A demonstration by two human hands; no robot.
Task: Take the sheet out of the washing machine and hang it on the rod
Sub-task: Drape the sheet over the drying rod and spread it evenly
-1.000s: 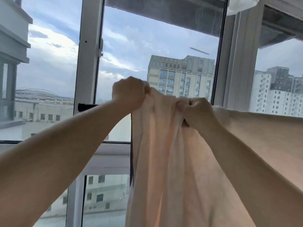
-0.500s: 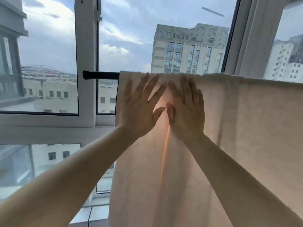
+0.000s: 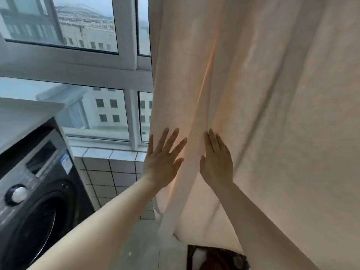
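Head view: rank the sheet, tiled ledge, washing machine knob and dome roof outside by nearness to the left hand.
1. Sheet: under the left hand.
2. Tiled ledge: just left of it.
3. Washing machine knob: far lower left.
4. Dome roof: outside, top left.

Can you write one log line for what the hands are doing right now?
left hand: flat on sheet | right hand: flat on sheet | sheet: hanging | washing machine: left

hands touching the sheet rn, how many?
2. Left hand lies flat with fingers spread near the sheet's left edge; right hand lies flat just right of the central fold. Neither grips it.
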